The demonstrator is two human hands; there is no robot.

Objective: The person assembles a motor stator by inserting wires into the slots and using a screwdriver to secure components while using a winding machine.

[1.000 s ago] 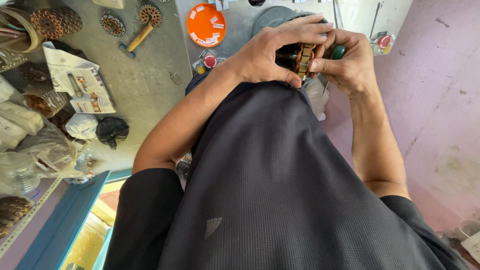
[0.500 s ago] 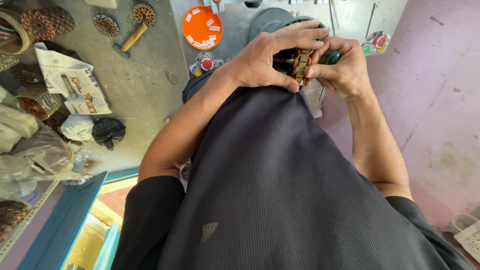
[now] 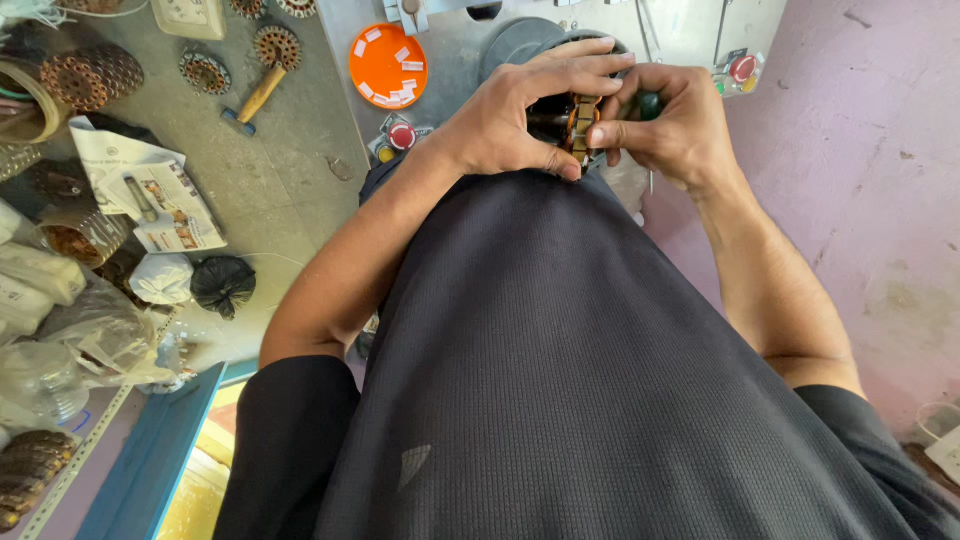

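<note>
My left hand (image 3: 520, 115) grips a small motor armature (image 3: 577, 125) with copper windings, held just above the edge of my dark shirt. My right hand (image 3: 672, 125) is closed around a green-handled tool (image 3: 650, 104) and its thumb and fingers press against the armature's right side. Both hands meet over a grey metal machine top (image 3: 455, 30). Most of the armature is hidden by my fingers.
An orange round lid (image 3: 388, 65) with white bits lies on the machine. A hammer (image 3: 252, 100), several wound copper rotors (image 3: 85, 72), papers (image 3: 150, 190) and plastic bags (image 3: 95, 330) lie on the grey floor at left. Pink floor (image 3: 860, 150) lies at right.
The view shifted slightly; my hands stay together on the armature, fingers shifting a little around it.
</note>
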